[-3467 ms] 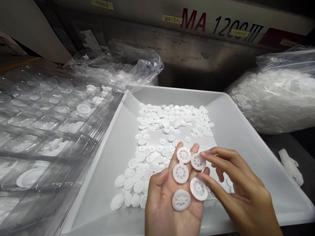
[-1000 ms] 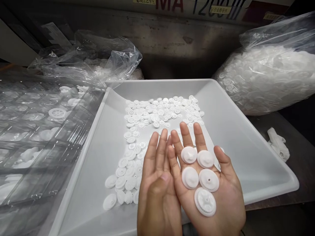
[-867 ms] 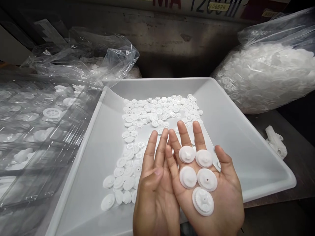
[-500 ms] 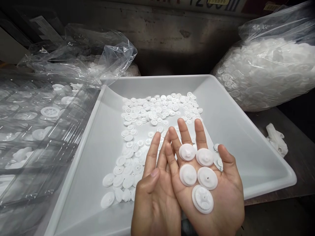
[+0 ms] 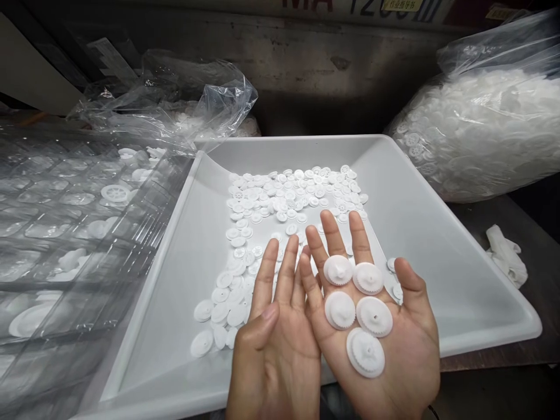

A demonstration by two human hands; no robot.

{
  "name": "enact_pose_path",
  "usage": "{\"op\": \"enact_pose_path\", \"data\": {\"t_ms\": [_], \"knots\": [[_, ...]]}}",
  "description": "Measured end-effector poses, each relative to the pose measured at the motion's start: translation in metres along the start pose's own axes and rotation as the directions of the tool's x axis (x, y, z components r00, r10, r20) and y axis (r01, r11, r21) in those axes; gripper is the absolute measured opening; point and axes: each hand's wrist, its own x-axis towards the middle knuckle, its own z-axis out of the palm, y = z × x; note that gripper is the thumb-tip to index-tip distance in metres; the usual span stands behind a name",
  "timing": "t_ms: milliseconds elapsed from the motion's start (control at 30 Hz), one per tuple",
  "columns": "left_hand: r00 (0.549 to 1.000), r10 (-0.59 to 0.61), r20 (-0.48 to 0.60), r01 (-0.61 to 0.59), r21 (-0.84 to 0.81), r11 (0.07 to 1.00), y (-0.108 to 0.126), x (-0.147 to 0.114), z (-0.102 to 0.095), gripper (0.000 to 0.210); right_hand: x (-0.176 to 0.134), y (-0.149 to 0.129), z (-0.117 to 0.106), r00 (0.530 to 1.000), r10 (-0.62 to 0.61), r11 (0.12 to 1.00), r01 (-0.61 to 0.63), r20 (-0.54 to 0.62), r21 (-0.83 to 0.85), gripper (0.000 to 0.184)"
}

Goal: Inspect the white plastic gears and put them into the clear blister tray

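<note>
My right hand [image 5: 402,356] is palm up with its fingers stretched out, and several white plastic gears [image 5: 374,316] rest loose on the palm and finger bases. They are round, with toothed rims and small raised hubs. Beside it, my left hand [image 5: 289,356] is also palm up, its fingers spread and nothing on it. The edges of the two hands touch. Both are held over the near side of a pale grey tray [image 5: 420,233]. Many more white gears [image 5: 284,192] lie scattered on the tray floor, some of them hidden behind my fingers.
To the left, clear plastic blister trays [image 5: 79,233] hold white wheel-like parts. A crumpled clear bag [image 5: 210,105] lies behind them. At the back right bulges a bag of white parts [image 5: 490,128]. A white glove-like item [image 5: 505,254] sits right of the tray.
The whole view has shifted slightly, so the tray and bags appear further right. My left fingers have spread and straightened a little; the gears stay on my right palm.
</note>
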Motion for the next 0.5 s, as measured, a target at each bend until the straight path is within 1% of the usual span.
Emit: {"op": "enact_pose_path", "data": {"t_ms": [67,167,233,300,367,400,433,467,500], "knots": [[1.000,0.018,0.015,-0.018,0.001,1.000,0.001,0.001,-0.003,0.040,0.000,0.001,0.001,1.000,-0.013,1.000,0.013,-0.003,-0.011,0.054],[0.999,0.040,-0.022,-0.040,-0.007,0.999,0.000,0.002,-0.004,0.038,0.000,0.001,0.002,1.000,-0.020,0.999,0.020,0.003,-0.040,0.055],[0.998,0.053,-0.041,-0.054,-0.017,0.998,-0.003,0.002,-0.004,0.038,-0.001,0.001,0.001,1.000,-0.031,0.997,0.031,0.000,-0.071,0.051],[0.996,0.078,-0.040,-0.079,-0.025,0.997,-0.008,-0.001,-0.002,0.039,-0.001,0.001,-0.001,0.999,-0.043,0.988,0.041,-0.012,-0.149,0.046],[0.997,0.078,-0.028,-0.079,-0.053,0.995,-0.013,-0.005,0.001,0.038,-0.003,0.002,-0.003,0.997,-0.069,0.949,0.053,-0.039,-0.312,0.042],[0.998,0.055,-0.015,-0.056,-0.076,0.995,-0.016,-0.008,0.003,0.038,-0.005,0.004,-0.004,0.994,-0.101,0.901,0.074,-0.041,-0.428,0.039],[1.000,0.017,-0.005,-0.018,-0.109,0.994,-0.018,-0.010,0.005,0.039,-0.007,0.005,-0.003,0.989,-0.148,0.826,0.109,-0.026,-0.554,0.036],[0.999,-0.038,0.006,0.038,-0.149,0.988,-0.021,-0.011,0.008,0.039,-0.010,0.007,-0.002,0.979,-0.203,0.724,0.144,-0.009,-0.675,0.032],[0.995,-0.100,0.011,0.101,-0.190,0.977,-0.024,-0.012,0.011,0.040,-0.013,0.009,0.000,0.966,-0.257,0.602,0.166,0.007,-0.781,0.028]]}}
